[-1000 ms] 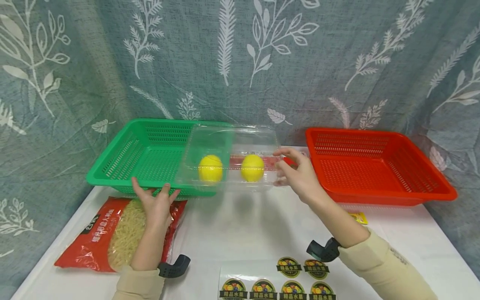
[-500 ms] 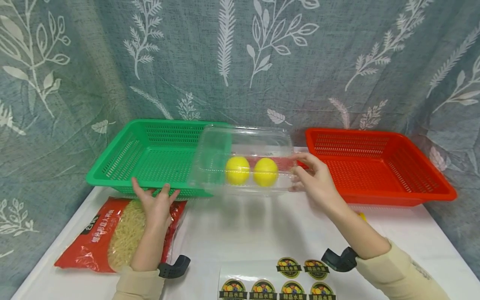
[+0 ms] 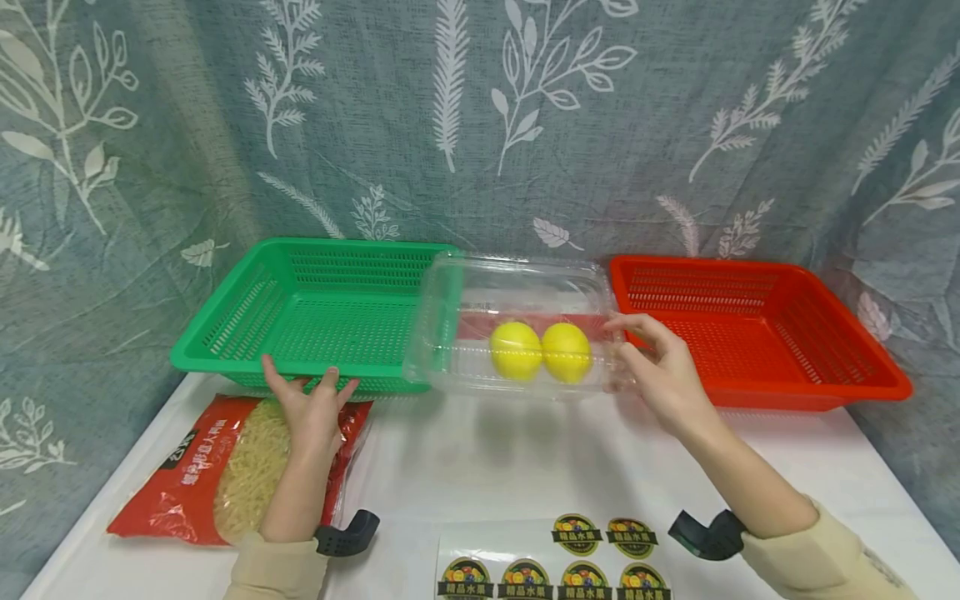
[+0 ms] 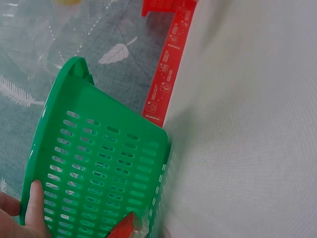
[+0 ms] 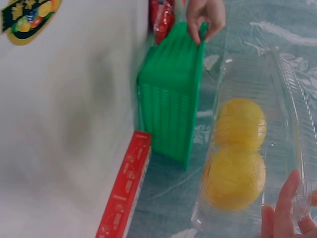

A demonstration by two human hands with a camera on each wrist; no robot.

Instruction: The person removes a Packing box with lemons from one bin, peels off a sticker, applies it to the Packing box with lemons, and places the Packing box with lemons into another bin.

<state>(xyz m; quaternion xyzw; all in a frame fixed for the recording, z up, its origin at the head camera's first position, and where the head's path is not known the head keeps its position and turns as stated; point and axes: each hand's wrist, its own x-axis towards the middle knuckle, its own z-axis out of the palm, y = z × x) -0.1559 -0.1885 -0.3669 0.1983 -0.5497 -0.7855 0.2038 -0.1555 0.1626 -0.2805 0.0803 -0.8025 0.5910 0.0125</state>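
A clear plastic clamshell box (image 3: 517, 287) hangs above the table between the two baskets, and its left end overlaps the green basket's right corner. Two yellow lemons (image 3: 516, 351) (image 3: 566, 352) lie side by side against its right half. My right hand (image 3: 621, 350) grips the box's right end, fingers on top and thumb below; the right wrist view shows the fingertips (image 5: 285, 208) on the box (image 5: 277, 84). My left hand (image 3: 307, 393) presses spread, straight fingers against the front rim of the green basket (image 3: 225, 333) and rests on a noodle bag.
An empty red basket (image 3: 810, 392) stands at the right. A red bag of noodles (image 3: 210, 479) lies front left under my left forearm. A sheet of fruit stickers (image 3: 555, 554) lies at the front edge. A slim red carton (image 5: 124, 193) stands behind the baskets by the curtain.
My right hand has carried the clear box to the right, off the green basket toward the red one. The lemons have rolled together. The left hand has stayed put.
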